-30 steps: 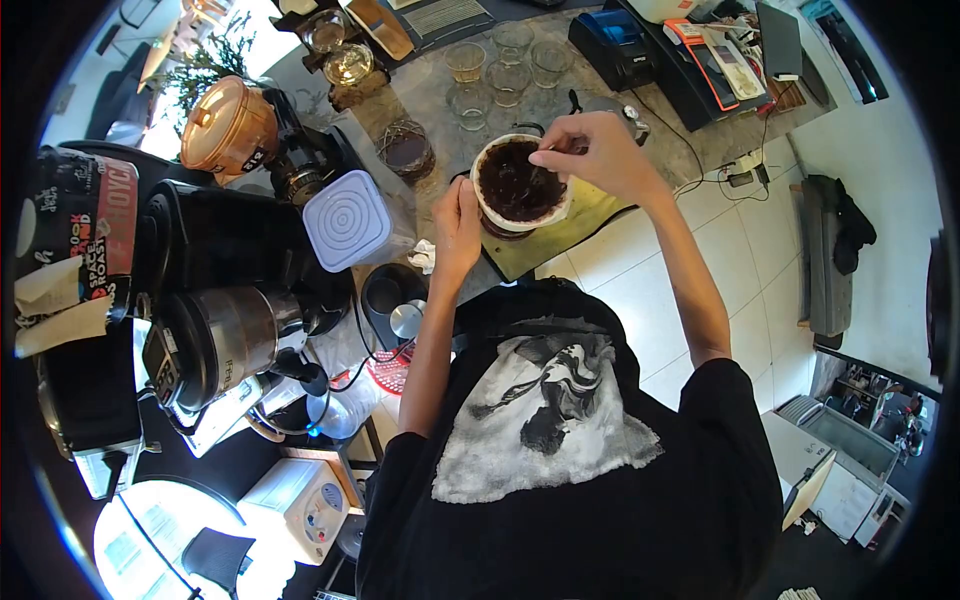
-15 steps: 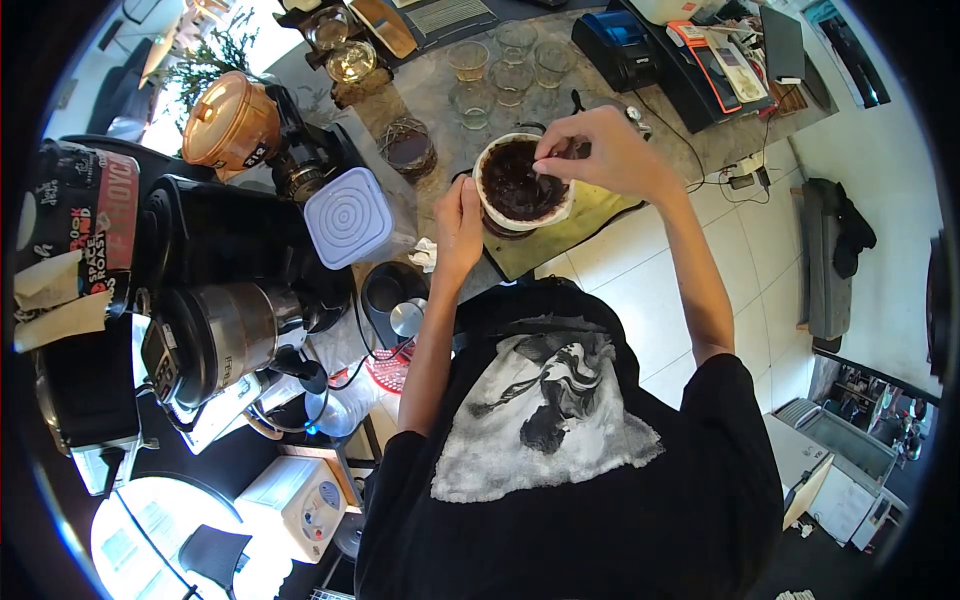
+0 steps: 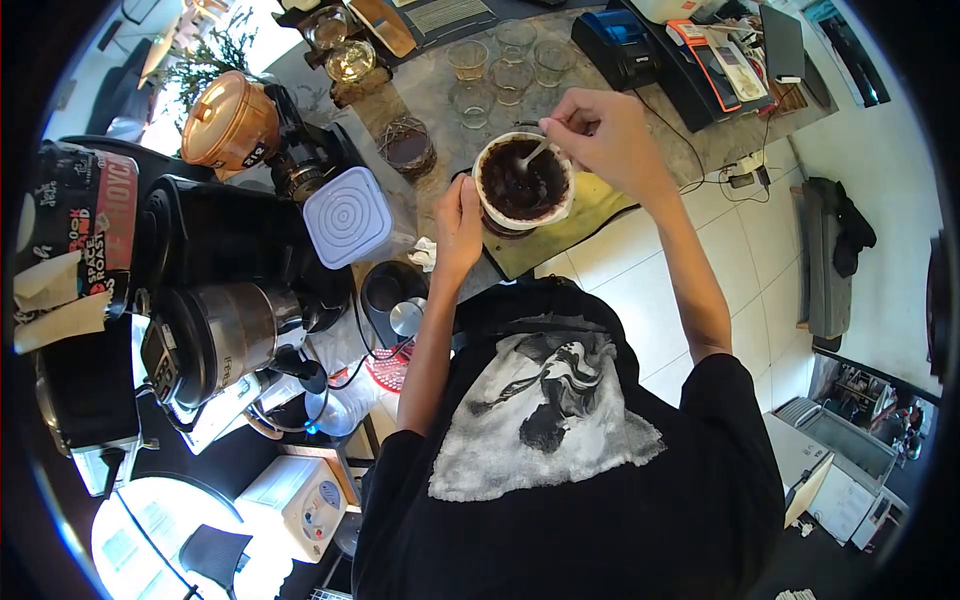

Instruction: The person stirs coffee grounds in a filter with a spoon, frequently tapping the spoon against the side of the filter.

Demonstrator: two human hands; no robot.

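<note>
A white-rimmed bowl (image 3: 567, 207) with dark brown, wet-looking contents (image 3: 512, 182) stands at the counter's front edge, beside a green cloth (image 3: 540, 249). My left hand (image 3: 459, 222) is closed on the left side of its rim. Above the right side of the bowl, my right hand (image 3: 602, 138) pinches the upper end of a metal spoon (image 3: 536, 155), whose lower end dips into the dark contents.
Several clear glasses (image 3: 511, 82) stand behind the bowl. To the left are a wicker-wrapped cup (image 3: 407, 148), a square container with a lilac lid (image 3: 348, 218) and a grinder (image 3: 222, 340). A blue-topped black device (image 3: 615, 48) sits at the back right.
My right hand has shifted slightly up and left, and more of the spoon now shows over the bowl. The left hand remains at the rim.
</note>
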